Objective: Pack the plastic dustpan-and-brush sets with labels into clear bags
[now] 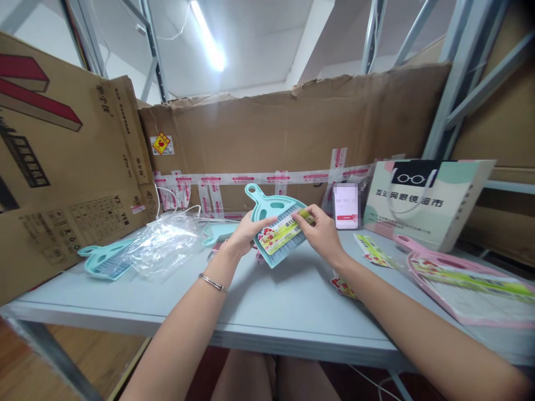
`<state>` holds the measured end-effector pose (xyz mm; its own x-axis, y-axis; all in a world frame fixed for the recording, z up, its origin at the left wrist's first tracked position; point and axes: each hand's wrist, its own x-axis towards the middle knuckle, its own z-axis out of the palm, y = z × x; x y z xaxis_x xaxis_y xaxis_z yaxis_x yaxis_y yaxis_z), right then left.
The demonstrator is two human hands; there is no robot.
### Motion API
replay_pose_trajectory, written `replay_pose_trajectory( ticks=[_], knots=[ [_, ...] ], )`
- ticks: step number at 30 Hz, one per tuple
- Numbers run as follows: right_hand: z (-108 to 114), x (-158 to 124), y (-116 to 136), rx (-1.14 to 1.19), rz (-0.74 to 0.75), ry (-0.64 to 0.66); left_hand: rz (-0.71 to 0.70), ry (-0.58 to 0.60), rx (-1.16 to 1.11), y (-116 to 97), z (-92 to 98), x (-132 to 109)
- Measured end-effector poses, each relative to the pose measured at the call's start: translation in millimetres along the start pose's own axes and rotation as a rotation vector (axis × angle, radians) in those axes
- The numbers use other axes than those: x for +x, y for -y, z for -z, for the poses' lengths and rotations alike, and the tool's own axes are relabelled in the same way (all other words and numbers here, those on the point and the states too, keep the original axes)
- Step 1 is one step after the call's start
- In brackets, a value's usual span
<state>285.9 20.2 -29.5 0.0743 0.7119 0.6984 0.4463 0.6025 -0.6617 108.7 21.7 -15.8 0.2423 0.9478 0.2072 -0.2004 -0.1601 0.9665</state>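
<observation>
A light-blue dustpan (273,205) with a brush in it is held up above the table, its handle pointing up and left. My left hand (243,234) grips its left edge, thumb over the front. Across the bristles lies a yellow-green printed label card (278,234). The fingers of my right hand (320,229) pinch the card's upper right end. Beneath my right forearm, another label card (343,287) is partly hidden. One more card (373,250) rests farther right.
On the left are another blue dustpan (109,260) and clear plastic bags (163,245). Behind my left hand lies a blue piece (219,231). A phone (346,206), a paper bag (426,200) and a bagged pink dustpan (449,259) occupy the right. Cardboard (259,133) stands behind.
</observation>
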Motion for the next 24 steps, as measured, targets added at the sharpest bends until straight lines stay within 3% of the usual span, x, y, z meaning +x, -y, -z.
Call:
replay_pose_trajectory(
  ticks=[5, 8, 10, 11, 12, 15, 16, 18, 24],
  knots=[
    [-2.2, 1.2, -4.8, 0.002, -0.024, -0.006, -0.069, 0.033, 0.095, -3.1, -4.5, -4.5],
    [-1.0, 4.6, -5.3, 0.123, -0.038, -0.206, -0.081, -0.024, 0.077, -4.3, -3.8, -3.6],
    [0.8, 7.4, -3.9, 0.257, -0.138, -0.379, -0.105, -0.071, 0.021, -5.4, -2.4, -2.4],
    [1.6, 8.3, -2.3, 0.359, -0.226, -0.382, -0.118, -0.091, -0.014, -6.0, -1.7, -2.0],
    [2.0, 8.5, -0.1, 0.488, -0.326, -0.298, -0.13, -0.102, -0.049, -6.5, -1.1, -1.7],
    [0.7, 4.5, 9.6, 0.876, -0.556, 0.186, -0.133, -0.097, -0.084, -6.0, 0.1, -2.2],
    [-0.4, 2.1, 13.0, 0.947, -0.6, 0.286, -0.13, -0.092, -0.071, -5.0, 0.1, -2.7],
    [-3.2, -2.4, 18.0, 1.001, -0.667, 0.31, -0.126, -0.094, -0.024, -1.9, -1.1, -3.7],
    [-7.9, -3.2, 11.3, 1.017, -0.711, 0.172, -0.058, -0.078, 0.044, -4.1, 0.4, -1.5]
  ],
)
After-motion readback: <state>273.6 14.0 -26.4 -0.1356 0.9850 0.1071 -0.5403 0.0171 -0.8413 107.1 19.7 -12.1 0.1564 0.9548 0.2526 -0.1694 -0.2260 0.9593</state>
